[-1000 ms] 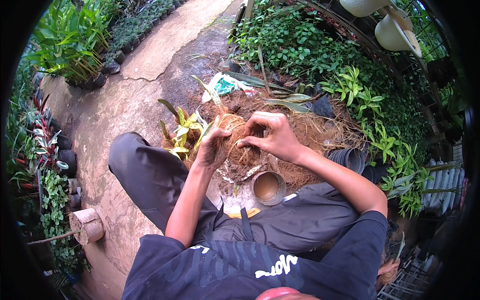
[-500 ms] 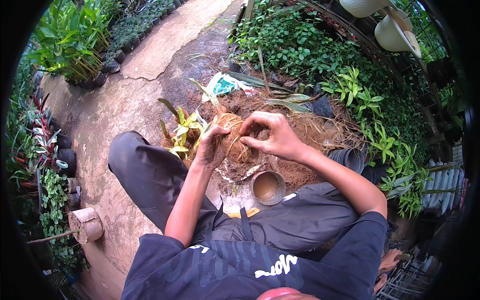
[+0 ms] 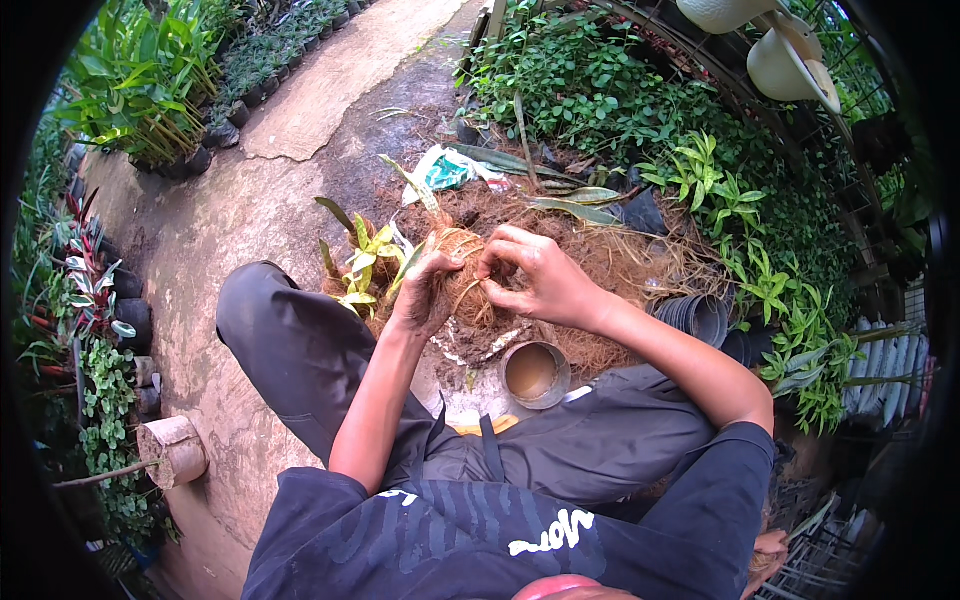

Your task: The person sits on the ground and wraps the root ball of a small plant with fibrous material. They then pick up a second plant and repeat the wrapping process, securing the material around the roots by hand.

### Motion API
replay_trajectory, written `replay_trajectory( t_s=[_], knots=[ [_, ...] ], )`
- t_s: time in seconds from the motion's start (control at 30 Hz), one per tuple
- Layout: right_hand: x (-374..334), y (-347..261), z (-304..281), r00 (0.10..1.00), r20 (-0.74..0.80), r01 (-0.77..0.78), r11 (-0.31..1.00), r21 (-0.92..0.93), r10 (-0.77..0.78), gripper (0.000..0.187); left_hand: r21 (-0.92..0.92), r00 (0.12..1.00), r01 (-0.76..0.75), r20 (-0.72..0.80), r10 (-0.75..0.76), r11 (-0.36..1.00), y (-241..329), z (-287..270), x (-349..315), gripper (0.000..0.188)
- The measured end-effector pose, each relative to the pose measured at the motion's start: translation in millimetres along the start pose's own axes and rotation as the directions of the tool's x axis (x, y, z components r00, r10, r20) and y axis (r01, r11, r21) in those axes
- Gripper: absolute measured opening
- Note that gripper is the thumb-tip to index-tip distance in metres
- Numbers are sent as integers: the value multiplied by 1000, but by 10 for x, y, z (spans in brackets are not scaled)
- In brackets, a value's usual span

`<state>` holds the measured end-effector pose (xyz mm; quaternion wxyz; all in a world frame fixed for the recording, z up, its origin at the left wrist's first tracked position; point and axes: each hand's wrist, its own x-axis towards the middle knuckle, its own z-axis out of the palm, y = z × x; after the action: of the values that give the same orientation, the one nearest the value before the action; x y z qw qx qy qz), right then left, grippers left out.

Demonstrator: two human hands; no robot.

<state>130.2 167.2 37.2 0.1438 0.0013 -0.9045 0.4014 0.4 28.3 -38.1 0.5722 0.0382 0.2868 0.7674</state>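
Observation:
A ball of brown coconut fibre (image 3: pixel 458 243), bound round with pale string, is held up in front of me. A pale-edged, pointed leaf (image 3: pixel 424 190) sticks out of its top. My left hand (image 3: pixel 424 298) grips the ball from the left, thumb pressed on its near face. At the ball's right side, the fingertips of my right hand (image 3: pixel 545 278) pinch together on the string, which is thin and partly hidden there. Just left of the ball, a small plant with yellow-green leaves (image 3: pixel 368 258) rests beside more fibre.
A round container of brownish water (image 3: pixel 532 373) stands before my lap. Loose coconut fibre (image 3: pixel 610 340) spreads to the right, near stacked dark pots (image 3: pixel 697 318). Beyond lie long cut leaves (image 3: pixel 580 208) and a white-and-green plastic bag (image 3: pixel 448 170). A cut log (image 3: pixel 172 452) is at far left.
The fingers of my right hand have shifted slightly and drawn closer together beside the fibre ball. My left hand keeps its hold in nearly the same place.

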Motion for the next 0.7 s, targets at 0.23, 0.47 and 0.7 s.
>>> replay_trajectory(
  t_s=[0.23, 0.47, 0.7],
  knots=[
    [-19, -49, 30, 998, 14, -63, 998, 4, 63, 16, -6, 998, -57, 3, 57, 998, -22, 35, 9, 48],
    [-13, -62, 25, 999, 2, -40, 999, 27, 40, 15, 94, 997, -77, -2, 78, 993, -61, -48, 46, 60],
    [-13, -32, -10, 999, 26, 29, 998, 56, -31, 13, 57, 999, -45, 4, 45, 997, -46, -44, 43, 51]
  ],
)
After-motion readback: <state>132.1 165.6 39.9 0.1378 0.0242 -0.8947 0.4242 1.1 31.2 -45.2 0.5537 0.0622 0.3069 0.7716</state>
